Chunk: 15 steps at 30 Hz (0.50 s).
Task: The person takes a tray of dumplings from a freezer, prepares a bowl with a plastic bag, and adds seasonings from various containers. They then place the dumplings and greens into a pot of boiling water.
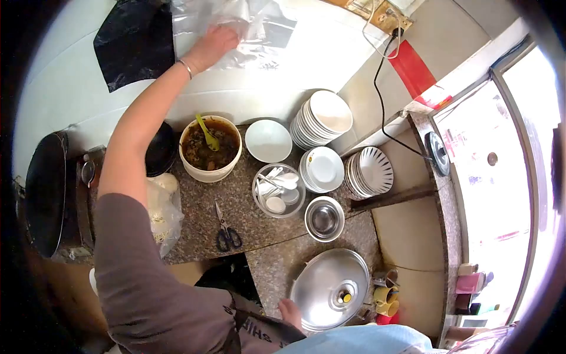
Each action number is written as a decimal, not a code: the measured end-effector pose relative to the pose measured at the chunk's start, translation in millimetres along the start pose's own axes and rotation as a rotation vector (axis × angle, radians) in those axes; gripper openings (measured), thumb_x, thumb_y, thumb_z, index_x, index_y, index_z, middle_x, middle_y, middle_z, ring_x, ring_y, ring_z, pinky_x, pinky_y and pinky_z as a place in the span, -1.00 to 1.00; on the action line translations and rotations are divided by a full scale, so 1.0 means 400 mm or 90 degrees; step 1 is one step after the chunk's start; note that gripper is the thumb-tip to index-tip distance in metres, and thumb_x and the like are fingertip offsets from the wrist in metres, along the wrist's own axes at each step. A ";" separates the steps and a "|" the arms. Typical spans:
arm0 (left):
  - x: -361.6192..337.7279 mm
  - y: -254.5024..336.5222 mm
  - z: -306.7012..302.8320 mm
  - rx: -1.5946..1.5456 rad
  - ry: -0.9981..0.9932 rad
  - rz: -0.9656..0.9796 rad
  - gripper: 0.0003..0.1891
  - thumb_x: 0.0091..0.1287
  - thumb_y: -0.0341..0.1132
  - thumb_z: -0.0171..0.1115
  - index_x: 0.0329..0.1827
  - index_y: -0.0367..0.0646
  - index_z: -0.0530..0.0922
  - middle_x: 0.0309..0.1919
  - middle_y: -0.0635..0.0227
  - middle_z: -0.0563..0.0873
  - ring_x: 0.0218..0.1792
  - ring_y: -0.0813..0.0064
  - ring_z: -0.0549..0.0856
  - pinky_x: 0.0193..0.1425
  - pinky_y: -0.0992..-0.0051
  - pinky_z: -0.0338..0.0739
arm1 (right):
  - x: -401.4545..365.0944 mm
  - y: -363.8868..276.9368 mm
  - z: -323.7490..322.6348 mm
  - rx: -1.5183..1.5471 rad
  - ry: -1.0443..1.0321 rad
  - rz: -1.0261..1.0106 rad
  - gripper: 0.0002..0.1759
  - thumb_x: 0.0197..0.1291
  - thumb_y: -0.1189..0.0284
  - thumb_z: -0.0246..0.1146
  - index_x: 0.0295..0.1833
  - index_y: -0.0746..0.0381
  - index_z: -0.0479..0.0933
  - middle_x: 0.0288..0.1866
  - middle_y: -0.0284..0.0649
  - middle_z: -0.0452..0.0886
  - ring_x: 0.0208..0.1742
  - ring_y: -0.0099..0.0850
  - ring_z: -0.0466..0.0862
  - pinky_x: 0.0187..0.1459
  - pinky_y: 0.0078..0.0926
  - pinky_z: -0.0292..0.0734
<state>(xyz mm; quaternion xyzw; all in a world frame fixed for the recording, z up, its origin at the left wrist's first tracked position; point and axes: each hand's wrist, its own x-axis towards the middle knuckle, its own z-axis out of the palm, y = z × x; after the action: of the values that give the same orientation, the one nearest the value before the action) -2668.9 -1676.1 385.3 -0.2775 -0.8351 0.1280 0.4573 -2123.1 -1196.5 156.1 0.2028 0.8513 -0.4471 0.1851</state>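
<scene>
Above the granite counter (pixel 259 233), the left hand (pixel 217 42) grips a plastic bag (pixel 259 26) on the wall. The right hand (pixel 290 311) lies beside the steel lid (pixel 330 289); its grip cannot be told

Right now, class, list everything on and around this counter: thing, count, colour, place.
bucket: one, white, brown food inside, counter back
dish stacks: three, white, counter right
single bowl: one, white, beside bucket
spoon tub: one, clear, counter centre
steel bowl: one, silver, right of scissors
scissors: one, dark handles, counter front
lid: one, silver, nearest the camera
clear bags: several, transparent, on wall
left hand: fingers grasping clear bags
right hand: beside the lid's edge
</scene>
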 end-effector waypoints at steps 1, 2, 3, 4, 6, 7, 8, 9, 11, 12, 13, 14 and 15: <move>0.013 0.030 -0.008 -0.048 -0.009 0.027 -0.86 0.11 -0.38 0.10 -0.26 -0.12 0.50 -0.19 0.32 0.56 -0.04 0.34 0.51 0.12 0.35 0.36 | -0.003 -0.016 -0.003 0.003 -0.002 0.000 -0.62 0.21 0.23 0.23 -0.01 0.30 0.54 -0.26 -0.10 0.66 -0.22 -0.39 0.64 -0.16 -0.46 0.52; 0.029 0.054 -0.016 -0.094 -0.018 0.055 -0.88 0.12 -0.37 0.11 -0.29 -0.14 0.49 -0.23 0.30 0.56 -0.08 0.33 0.53 0.08 0.35 0.39 | -0.005 -0.034 -0.012 0.000 -0.049 0.063 -0.60 0.22 0.25 0.18 0.04 0.32 0.48 -0.09 -0.06 0.62 -0.01 -0.28 0.61 0.04 -0.41 0.44; 0.050 0.073 -0.026 -0.097 -0.018 0.062 -0.88 0.12 -0.37 0.11 -0.29 -0.14 0.49 -0.23 0.30 0.56 -0.08 0.33 0.53 0.08 0.35 0.39 | -0.002 -0.036 -0.013 0.006 -0.049 0.067 -0.60 0.22 0.25 0.18 0.04 0.32 0.48 -0.09 -0.06 0.62 -0.01 -0.28 0.61 0.04 -0.41 0.44; 0.070 0.092 -0.037 -0.151 -0.034 0.056 -0.89 0.14 -0.36 0.12 -0.31 -0.16 0.48 -0.28 0.29 0.56 -0.12 0.31 0.54 0.03 0.36 0.41 | 0.005 -0.029 -0.011 0.001 -0.061 0.068 -0.60 0.22 0.25 0.18 0.04 0.32 0.49 -0.09 -0.06 0.63 -0.02 -0.28 0.61 0.04 -0.41 0.45; 0.108 0.141 -0.082 -0.209 -0.047 0.050 -0.89 0.16 -0.36 0.13 -0.33 -0.19 0.47 -0.32 0.27 0.56 -0.17 0.29 0.55 -0.03 0.36 0.44 | -0.012 -0.084 -0.028 -0.037 -0.041 0.038 -0.59 0.20 0.24 0.19 0.03 0.32 0.50 -0.12 -0.08 0.65 -0.07 -0.28 0.63 0.00 -0.41 0.47; 0.131 0.167 -0.119 -0.247 -0.007 0.065 -0.90 0.17 -0.36 0.13 -0.34 -0.20 0.47 -0.34 0.26 0.56 -0.19 0.29 0.55 -0.06 0.37 0.45 | -0.008 -0.084 -0.032 -0.033 -0.037 0.039 -0.59 0.20 0.24 0.19 0.03 0.32 0.50 -0.12 -0.08 0.65 -0.07 -0.28 0.63 0.00 -0.41 0.47; 0.146 0.203 -0.150 -0.289 0.033 0.082 -0.90 0.19 -0.36 0.13 -0.36 -0.21 0.47 -0.36 0.25 0.55 -0.20 0.29 0.55 -0.09 0.38 0.46 | -0.003 -0.068 -0.033 -0.062 -0.009 -0.014 -0.60 0.20 0.23 0.21 0.03 0.29 0.51 -0.17 -0.07 0.65 -0.13 -0.29 0.65 -0.07 -0.43 0.49; 0.151 0.254 -0.174 -0.294 0.033 0.090 -0.90 0.19 -0.36 0.13 -0.36 -0.21 0.47 -0.36 0.25 0.55 -0.20 0.29 0.55 -0.09 0.38 0.46 | -0.002 -0.055 -0.030 -0.090 0.019 -0.065 -0.61 0.20 0.23 0.22 0.04 0.25 0.52 -0.21 -0.06 0.66 -0.19 -0.30 0.67 -0.15 -0.44 0.52; 0.137 0.384 -0.233 -0.371 0.026 0.138 -0.90 0.19 -0.37 0.14 -0.36 -0.22 0.46 -0.37 0.26 0.55 -0.24 0.28 0.56 -0.14 0.35 0.48 | -0.006 -0.061 -0.028 -0.036 0.033 -0.080 -0.62 0.20 0.23 0.21 0.04 0.24 0.52 -0.22 -0.07 0.66 -0.21 -0.33 0.66 -0.15 -0.44 0.52; 0.137 0.464 -0.288 -0.466 0.022 0.079 -0.90 0.21 -0.38 0.14 -0.35 -0.22 0.46 -0.38 0.26 0.55 -0.28 0.28 0.57 -0.16 0.35 0.49 | -0.001 -0.064 -0.031 0.013 0.048 -0.100 -0.62 0.21 0.23 0.20 0.05 0.22 0.52 -0.23 -0.08 0.66 -0.22 -0.36 0.66 -0.15 -0.44 0.52; 0.139 0.554 -0.359 -0.565 0.013 0.025 -0.90 0.23 -0.39 0.14 -0.34 -0.23 0.45 -0.39 0.26 0.54 -0.31 0.28 0.57 -0.18 0.36 0.51 | 0.010 -0.053 -0.034 0.060 0.028 -0.100 -0.63 0.23 0.23 0.19 0.04 0.23 0.52 -0.23 -0.11 0.66 -0.21 -0.40 0.65 -0.13 -0.46 0.51; 0.134 0.644 -0.444 -0.712 -0.034 -0.035 -0.90 0.26 -0.39 0.12 -0.34 -0.24 0.45 -0.38 0.24 0.56 -0.32 0.28 0.58 -0.18 0.39 0.51 | 0.015 -0.041 -0.035 0.111 0.010 -0.095 -0.64 0.25 0.24 0.17 0.04 0.24 0.52 -0.23 -0.14 0.66 -0.20 -0.43 0.63 -0.11 -0.47 0.50; 0.122 0.737 -0.529 -0.860 -0.092 -0.098 -0.90 0.29 -0.40 0.11 -0.33 -0.26 0.44 -0.36 0.23 0.57 -0.32 0.28 0.60 -0.17 0.42 0.52 | 0.020 -0.048 -0.040 0.196 -0.009 -0.120 -0.65 0.28 0.24 0.15 0.03 0.27 0.52 -0.22 -0.19 0.65 -0.18 -0.46 0.61 -0.09 -0.49 0.48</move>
<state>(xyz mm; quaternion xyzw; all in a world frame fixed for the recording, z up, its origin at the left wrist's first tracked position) -2411.0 -1416.6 397.3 -0.4328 -0.7774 -0.4361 0.1346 -2141.8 -1191.7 173.8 0.1449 0.7865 -0.5893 0.1150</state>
